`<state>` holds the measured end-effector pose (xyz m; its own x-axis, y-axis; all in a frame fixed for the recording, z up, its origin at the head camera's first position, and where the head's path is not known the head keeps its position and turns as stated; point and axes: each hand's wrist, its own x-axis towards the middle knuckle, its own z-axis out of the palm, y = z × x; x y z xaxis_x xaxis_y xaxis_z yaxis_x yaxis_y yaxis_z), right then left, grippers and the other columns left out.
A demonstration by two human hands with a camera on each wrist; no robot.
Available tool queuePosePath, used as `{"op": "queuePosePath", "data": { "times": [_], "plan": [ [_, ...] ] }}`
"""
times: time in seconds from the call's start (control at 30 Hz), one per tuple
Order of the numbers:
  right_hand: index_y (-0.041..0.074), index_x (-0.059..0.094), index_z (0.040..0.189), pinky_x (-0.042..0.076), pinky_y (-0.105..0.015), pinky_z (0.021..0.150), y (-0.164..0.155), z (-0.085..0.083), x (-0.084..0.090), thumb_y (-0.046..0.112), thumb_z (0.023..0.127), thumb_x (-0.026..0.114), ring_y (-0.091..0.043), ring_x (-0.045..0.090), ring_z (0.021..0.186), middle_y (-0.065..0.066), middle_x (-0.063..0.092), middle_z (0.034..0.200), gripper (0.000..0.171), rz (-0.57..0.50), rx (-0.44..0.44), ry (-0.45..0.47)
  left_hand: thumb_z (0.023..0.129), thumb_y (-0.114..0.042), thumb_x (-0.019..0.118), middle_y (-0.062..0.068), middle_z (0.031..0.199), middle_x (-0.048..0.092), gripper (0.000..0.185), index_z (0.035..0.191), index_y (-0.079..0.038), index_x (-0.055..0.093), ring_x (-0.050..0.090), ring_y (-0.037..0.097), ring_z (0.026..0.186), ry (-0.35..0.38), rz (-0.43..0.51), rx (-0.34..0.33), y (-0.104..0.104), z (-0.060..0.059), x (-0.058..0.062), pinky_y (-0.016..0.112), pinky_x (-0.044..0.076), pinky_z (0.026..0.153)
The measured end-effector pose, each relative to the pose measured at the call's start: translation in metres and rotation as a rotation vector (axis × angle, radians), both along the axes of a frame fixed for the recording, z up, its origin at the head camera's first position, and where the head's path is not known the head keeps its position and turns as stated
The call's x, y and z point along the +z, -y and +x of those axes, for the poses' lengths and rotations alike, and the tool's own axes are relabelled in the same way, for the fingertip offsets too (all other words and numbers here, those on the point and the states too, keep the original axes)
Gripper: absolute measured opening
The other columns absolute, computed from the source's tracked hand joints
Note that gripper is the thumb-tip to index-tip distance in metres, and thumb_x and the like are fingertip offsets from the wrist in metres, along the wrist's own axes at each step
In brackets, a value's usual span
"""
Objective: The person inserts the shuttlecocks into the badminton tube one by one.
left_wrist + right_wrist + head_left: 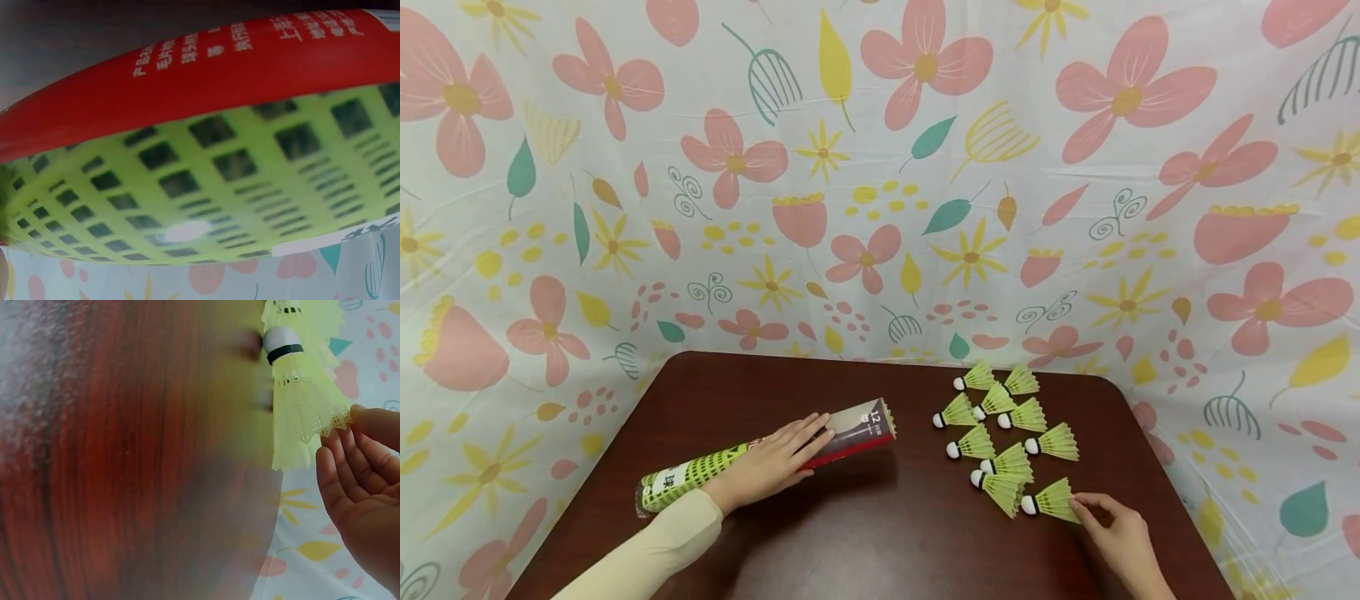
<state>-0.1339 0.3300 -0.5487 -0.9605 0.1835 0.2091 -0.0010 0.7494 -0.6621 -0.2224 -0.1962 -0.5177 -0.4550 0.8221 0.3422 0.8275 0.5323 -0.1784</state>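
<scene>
Now left hand (775,467) flat on green-red tube (850,429); right hand (1116,533) pinches yellow-green shuttlecock (1051,500).

A glossy, dark wood-grain finish is shown on the desk (865,533). The tube (760,457) is wrapped in shiny printed film. The shuttlecocks (1011,433) are moulded in yellow-green plastic mesh.

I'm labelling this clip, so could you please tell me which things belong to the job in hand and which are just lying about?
In hand:
- left hand resting on the shuttlecock tube
- right hand, fingers at the nearest shuttlecock

Lying about:
- eight other shuttlecocks on the table
- floral cloth behind
</scene>
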Motion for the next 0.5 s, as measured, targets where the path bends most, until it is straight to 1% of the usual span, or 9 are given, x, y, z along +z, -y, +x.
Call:
{"op": "queuePosePath", "data": {
  "times": [0.23,0.37,0.5],
  "plan": [
    [0.003,0.072,0.093,0.046,-0.021,0.050,0.003,-0.005,0.004,0.006,0.086,0.071,0.003,0.056,0.062,-0.010,0.071,0.084,0.007,0.011,0.006,-0.101,0.091,-0.035,0.067,0.013,0.158,0.020,0.080,0.154,-0.010,0.023,0.025,0.026,0.144,-0.001,-0.008,0.004,-0.001,-0.001,0.000,0.039,0.035,0.109],
    [0.003,0.072,0.091,0.044,-0.017,0.050,0.004,-0.007,0.007,0.003,0.085,0.072,0.005,0.056,0.063,-0.010,0.071,0.082,0.006,0.017,0.001,-0.157,0.091,-0.036,0.067,0.014,0.158,0.022,0.080,0.153,-0.009,0.025,0.026,0.026,0.143,-0.015,-0.002,0.007,-0.001,-0.002,0.001,0.039,0.036,0.108],
    [0.003,0.071,0.089,0.042,-0.013,0.050,0.005,-0.010,0.013,0.001,0.083,0.073,0.004,0.056,0.062,-0.010,0.070,0.080,0.007,0.012,-0.013,-0.218,0.091,-0.036,0.066,0.013,0.158,0.021,0.080,0.153,-0.009,0.024,0.026,0.025,0.143,-0.006,-0.012,0.018,-0.001,-0.002,0.002,0.039,0.035,0.109]
  ]
}}
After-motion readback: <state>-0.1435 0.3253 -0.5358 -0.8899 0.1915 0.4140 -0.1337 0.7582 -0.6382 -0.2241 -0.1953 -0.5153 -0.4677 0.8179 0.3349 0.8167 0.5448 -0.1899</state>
